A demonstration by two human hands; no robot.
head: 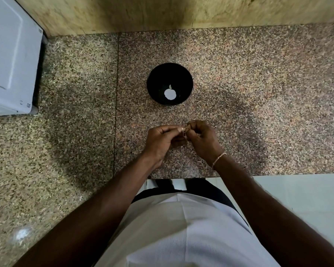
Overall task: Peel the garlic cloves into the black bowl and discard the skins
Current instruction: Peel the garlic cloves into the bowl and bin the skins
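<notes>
- The speckled pink-and-grey granite countertop (258, 78) fills most of the view, with a dark straight seam running front to back a little left of the middle.
- Behind it rises a tan, marbled stone backsplash (143, 14), meeting the counter along its far edge.
- A white, box-shaped appliance (10, 58) sits on the counter at the far left, against the wall and well apart from everything else.
- The person stands at the counter's near edge in a white ribbed shirt (181, 228), both bare forearms reaching forward over the stone; pale floor tile (307, 199) shows at the lower right past the counter's edge.
- The round black bowl (169, 84) stands upright on the counter just right of the seam, beyond the hands and apart from them, with nothing between it and them.
- Inside the bowl lie white peeled garlic pieces (170, 94), one larger rounded piece and a small sliver just behind it.
- The left hand (162, 139) is curled, its fingertips pinching at the small garlic clove (184, 129) held between both hands above the counter.
- The right hand (201, 137) is likewise curled, fingers pinching the same clove from the other side; the two hands touch at their fingertips and hide most of the clove.
- A thin pale thread bracelet (219, 159) circles the right wrist.
- A thin wisp of papery skin (184, 134) hangs down from the clove between the fingers.
</notes>
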